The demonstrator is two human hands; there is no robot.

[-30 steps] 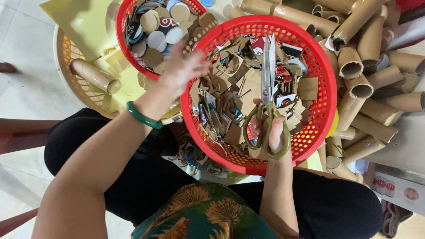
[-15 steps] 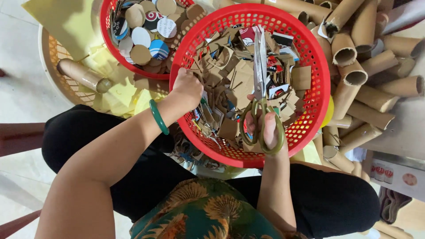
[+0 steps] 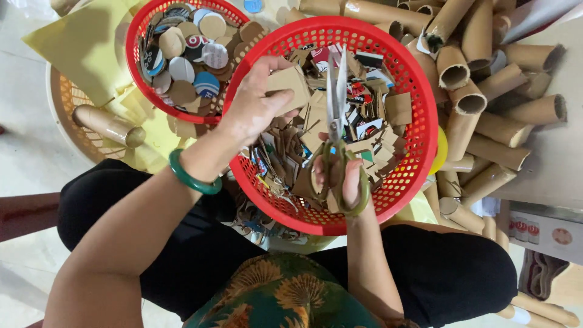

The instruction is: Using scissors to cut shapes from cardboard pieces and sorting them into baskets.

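My left hand point(image 3: 258, 106), with a green bangle point(image 3: 191, 179) on the wrist, grips a brown cardboard piece point(image 3: 291, 82) over a red mesh basket point(image 3: 419, 140) full of cardboard scraps. My right hand point(image 3: 343, 179) has its fingers through the olive-green handles of a pair of scissors point(image 3: 336, 115). The blades point away from me over the scraps, just right of the cardboard piece.
A second red basket point(image 3: 143, 36) at upper left holds several cut cardboard discs. Cardboard tubes point(image 3: 486, 115) are piled at right. A woven tray point(image 3: 67, 109) with yellow sheets point(image 3: 85, 45) and one tube point(image 3: 106, 124) lies left. My lap in black trousers is below.
My left hand reached into the scrap basket and lifted out a brown cardboard piece, bringing it next to the scissor blades. My right hand kept the scissors over the basket.
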